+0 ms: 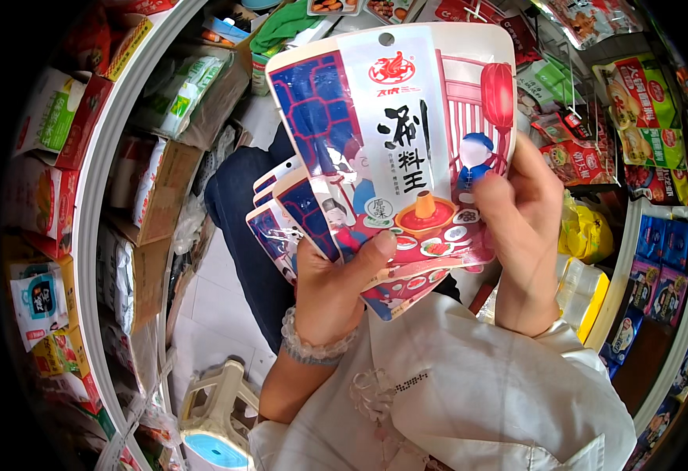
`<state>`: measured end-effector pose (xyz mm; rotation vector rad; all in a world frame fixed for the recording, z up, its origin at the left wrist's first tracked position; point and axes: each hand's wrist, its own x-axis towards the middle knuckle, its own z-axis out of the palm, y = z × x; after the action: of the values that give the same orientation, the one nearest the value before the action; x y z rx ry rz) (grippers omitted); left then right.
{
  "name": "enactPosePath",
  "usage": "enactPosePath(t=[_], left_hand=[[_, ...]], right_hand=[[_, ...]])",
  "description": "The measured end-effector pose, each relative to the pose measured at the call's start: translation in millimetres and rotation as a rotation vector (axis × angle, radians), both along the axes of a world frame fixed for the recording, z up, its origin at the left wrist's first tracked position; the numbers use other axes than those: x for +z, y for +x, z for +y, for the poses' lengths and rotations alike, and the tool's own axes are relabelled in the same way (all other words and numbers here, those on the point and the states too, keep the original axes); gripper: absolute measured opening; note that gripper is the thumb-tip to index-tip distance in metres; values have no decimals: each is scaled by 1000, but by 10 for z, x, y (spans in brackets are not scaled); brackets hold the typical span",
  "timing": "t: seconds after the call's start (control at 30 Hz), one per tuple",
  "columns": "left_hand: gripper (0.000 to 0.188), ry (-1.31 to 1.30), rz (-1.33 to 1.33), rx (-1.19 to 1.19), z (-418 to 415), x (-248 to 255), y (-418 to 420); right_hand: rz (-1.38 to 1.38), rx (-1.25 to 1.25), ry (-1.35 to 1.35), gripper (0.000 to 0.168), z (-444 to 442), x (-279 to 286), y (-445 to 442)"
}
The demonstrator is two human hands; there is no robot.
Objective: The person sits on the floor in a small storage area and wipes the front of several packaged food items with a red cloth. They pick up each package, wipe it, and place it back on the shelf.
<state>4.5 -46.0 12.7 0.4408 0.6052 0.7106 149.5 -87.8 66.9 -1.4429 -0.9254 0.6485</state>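
A fan of flat food pouches is held up in front of my chest. The front pouch (pixel 391 129) has a hang hole at its top and a printed picture of a hot pot and a red lantern. My left hand (pixel 332 277) grips the stack from the lower left, its thumb pressed on the front pouch. Behind it, more pouches (pixel 270 226) with similar blue printing stick out to the left and below. On the right edge of the front pouch, my right hand (pixel 523 218) pinches it between thumb and fingers. My fingers behind the pouches are hidden.
Shelving (pixel 92 132) with packaged food and open cartons (pixel 167 194) runs along the left. A plastic stool (pixel 226 406) with a blue seat stands on the tiled floor (pixel 217 294). To the right are hanging food packs (pixel 579 162), a yellow bag (pixel 585 229) and shelves of blue packs (pixel 623 335).
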Motion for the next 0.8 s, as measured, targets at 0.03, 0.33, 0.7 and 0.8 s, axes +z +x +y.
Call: enactPosePath(t=[0.03,0.33,0.7,0.8], left_hand=[[27,0,1,-9,-6,-14,-10],[23,-256,-74,84,186,-70,-81],[30,-515,-291,40,321,-327,-106],[31,-537,-350,28,312,-330,-108]], right_hand=[[6,7,-27,24,43,-21,20],[642,-109,207,33,-166,-136,629],[1651,282,194,37,-324,-709,543],[1479,252,234,35,-383,-861,627]])
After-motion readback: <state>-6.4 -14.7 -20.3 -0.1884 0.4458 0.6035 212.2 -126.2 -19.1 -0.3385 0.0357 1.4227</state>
